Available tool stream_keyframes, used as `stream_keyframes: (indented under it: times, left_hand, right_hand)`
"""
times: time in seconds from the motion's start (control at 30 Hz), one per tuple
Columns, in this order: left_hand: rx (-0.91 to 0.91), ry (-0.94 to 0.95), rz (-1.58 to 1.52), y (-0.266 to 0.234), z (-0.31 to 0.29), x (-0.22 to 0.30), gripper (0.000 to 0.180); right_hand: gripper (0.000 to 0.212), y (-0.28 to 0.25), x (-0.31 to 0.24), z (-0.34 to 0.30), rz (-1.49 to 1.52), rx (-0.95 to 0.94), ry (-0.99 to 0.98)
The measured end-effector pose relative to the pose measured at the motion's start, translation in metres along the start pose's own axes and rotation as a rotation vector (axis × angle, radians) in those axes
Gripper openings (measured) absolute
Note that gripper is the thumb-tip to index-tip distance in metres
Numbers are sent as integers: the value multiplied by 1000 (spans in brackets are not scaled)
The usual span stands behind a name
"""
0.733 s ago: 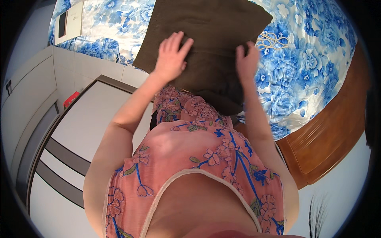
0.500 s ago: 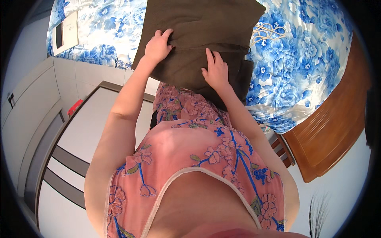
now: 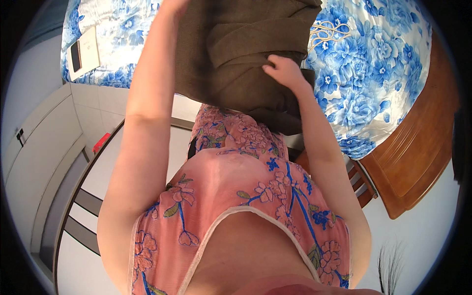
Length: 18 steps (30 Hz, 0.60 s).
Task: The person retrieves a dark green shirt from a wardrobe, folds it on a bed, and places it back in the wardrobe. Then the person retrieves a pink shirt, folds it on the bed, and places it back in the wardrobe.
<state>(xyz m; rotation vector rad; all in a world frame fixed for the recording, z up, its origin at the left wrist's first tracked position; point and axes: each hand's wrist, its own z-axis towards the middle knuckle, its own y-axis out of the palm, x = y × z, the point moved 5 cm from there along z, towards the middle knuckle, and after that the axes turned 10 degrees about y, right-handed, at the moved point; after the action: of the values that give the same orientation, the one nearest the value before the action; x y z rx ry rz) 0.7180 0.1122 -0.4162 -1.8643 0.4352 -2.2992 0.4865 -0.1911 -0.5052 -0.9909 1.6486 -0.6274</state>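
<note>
A dark brown folded cloth [image 3: 231,78] lies over the near edge of the bed, now creased with diagonal folds across its middle. My right hand [image 3: 286,73] is closed at its right part, with the fingers curled and pinching the fabric. At the top edge of the picture is my left hand [image 3: 175,5], beside the cloth's far left side. Its fingers are cut off by the frame, so their grip is hidden.
A blue and white floral bedspread [image 3: 364,83] covers the bed. On it, a coiled cream cord [image 3: 330,33] lies right of the cloth, and a white flat box [image 3: 90,51] with a dark phone-like slab [image 3: 76,56] lies far left. A brown wooden panel [image 3: 403,172] stands at right.
My left hand has moved away from me to the top edge. My right hand has gone from flat to curled and shifted slightly right. The smooth cloth has become wrinkled.
</note>
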Motion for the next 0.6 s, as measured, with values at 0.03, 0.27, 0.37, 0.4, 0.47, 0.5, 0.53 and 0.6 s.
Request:
stream_keyframes:
  times: [0.03,0.27,0.37,0.4,0.47,0.5,0.53,0.6]
  left_hand:
    - [-98,-192,34,5,-29,-35,61]
    - [-168,-100,873,-25,-243,-134,70]
    - [-69,-395,541,-38,-281,-143,63]
    - [-62,-530,401,-40,-291,-144,59]
    - [-98,-625,231,-43,-299,-142,52]
    - [-104,-633,129,-44,-302,-140,49]
    - [-151,-671,113,-46,-306,-141,45]
    - [-224,-698,79,-54,-313,-142,39]
  right_hand:
    - [33,-17,12,-5,184,36,-74]
    - [25,-43,230,-146,1131,705,1058]
    - [37,13,235,-163,1043,627,1023]
    - [45,27,218,-161,752,560,873]
    - [56,47,188,-156,203,360,743]
    - [58,50,175,-163,42,387,678]
    - [60,54,161,-172,-120,415,651]
    - [60,57,158,-191,-126,422,720]
